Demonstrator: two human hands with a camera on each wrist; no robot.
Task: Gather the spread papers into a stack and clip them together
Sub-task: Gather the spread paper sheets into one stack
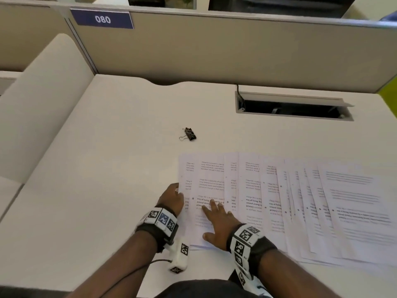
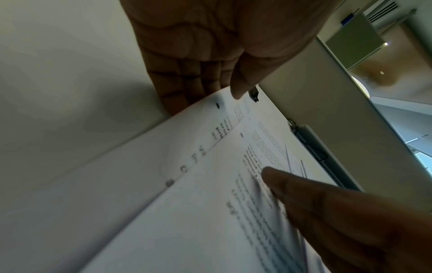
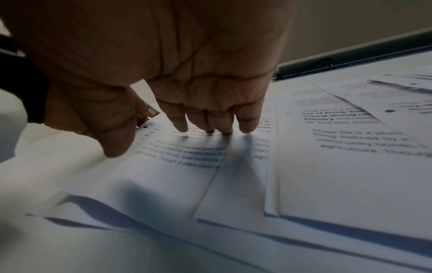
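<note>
Several printed white sheets [image 1: 279, 201] lie fanned out and overlapping across the near right of the desk. My left hand [image 1: 175, 193] is at the left edge of the leftmost sheet [image 2: 198, 147]. In the left wrist view its fingers [image 2: 187, 81] reach under that edge and the thumb lies on top, pinching it. My right hand [image 1: 214, 216] lies flat on the left sheets, and its spread fingertips [image 3: 210, 127] press the paper down. A black binder clip [image 1: 188, 134] lies by itself on the desk beyond the papers, and neither hand touches it.
The white desk [image 1: 107, 147] ends at a grey partition [image 1: 214, 50] that carries a blue sign reading 080. An open cable slot [image 1: 292, 106] with a raised lid sits at the back right. A low white side panel [image 1: 43, 104] borders the desk on the left.
</note>
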